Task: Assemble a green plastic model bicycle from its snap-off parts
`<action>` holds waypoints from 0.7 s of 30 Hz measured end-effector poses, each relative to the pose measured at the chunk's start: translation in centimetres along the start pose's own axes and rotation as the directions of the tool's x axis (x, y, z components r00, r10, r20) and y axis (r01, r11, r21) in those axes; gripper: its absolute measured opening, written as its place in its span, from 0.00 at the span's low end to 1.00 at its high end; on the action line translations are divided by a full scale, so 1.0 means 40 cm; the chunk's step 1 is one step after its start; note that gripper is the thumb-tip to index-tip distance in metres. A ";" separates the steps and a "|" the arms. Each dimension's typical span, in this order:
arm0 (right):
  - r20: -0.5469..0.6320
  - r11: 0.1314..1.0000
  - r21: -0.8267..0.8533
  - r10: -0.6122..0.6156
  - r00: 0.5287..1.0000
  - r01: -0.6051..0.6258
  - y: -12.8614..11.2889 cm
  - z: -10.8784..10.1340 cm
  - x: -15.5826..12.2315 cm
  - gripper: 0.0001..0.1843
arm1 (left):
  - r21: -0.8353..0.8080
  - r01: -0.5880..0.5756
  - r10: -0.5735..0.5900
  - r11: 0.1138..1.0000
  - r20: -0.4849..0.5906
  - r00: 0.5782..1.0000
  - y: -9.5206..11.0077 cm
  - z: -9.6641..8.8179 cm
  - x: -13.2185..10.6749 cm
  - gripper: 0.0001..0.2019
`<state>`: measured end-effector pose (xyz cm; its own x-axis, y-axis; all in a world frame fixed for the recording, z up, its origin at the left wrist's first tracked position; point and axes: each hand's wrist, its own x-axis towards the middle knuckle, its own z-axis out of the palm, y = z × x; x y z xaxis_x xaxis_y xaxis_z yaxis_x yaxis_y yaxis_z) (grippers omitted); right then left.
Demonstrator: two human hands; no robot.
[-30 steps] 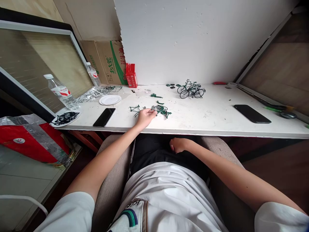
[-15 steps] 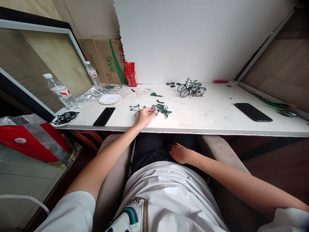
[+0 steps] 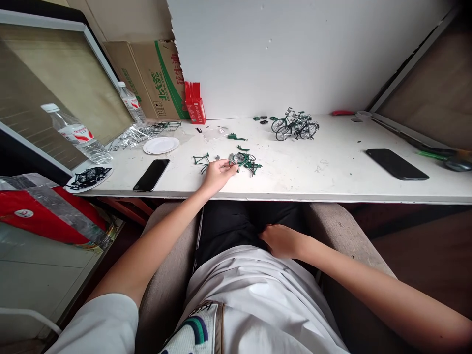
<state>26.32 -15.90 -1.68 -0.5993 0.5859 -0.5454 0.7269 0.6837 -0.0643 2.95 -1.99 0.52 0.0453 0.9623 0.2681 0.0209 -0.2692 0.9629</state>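
Note:
My left hand (image 3: 217, 176) is on the table at the edge of a cluster of green model bicycle parts (image 3: 241, 158). Its thumb and fingers are pinched together on a small green part, whose exact shape is hidden. Just left of the hand lies a green bicycle frame (image 3: 201, 160). A green piece with a block at one end (image 3: 233, 136) and a short curved green piece (image 3: 242, 148) lie behind the cluster. My right hand (image 3: 282, 240) rests in my lap on black trousers, its fingertips tucked out of sight.
Model bicycles (image 3: 295, 125) stand at the back. Phones lie left (image 3: 151, 175) and right (image 3: 397, 164). At left are white plates (image 3: 161, 145), a plate of black parts (image 3: 90, 179), bottles (image 3: 77, 134), a red box (image 3: 195, 104) and a cardboard carton (image 3: 147, 81).
The camera view has shifted slightly. My left hand stays at the green parts with its fingers pinched, and my right hand is still in my lap.

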 end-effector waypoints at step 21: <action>-0.130 0.964 0.251 0.129 0.983 -0.093 0.038 -0.007 0.264 0.19 | -0.094 0.119 -0.121 0.988 -0.018 0.992 0.019 0.003 -0.006 0.18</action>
<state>21.00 -8.54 -7.30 -0.5390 0.7205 -0.4363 0.8404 0.4952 -0.2204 3.07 -2.42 1.18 0.0247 0.9884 0.1501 -0.0679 -0.1481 0.9866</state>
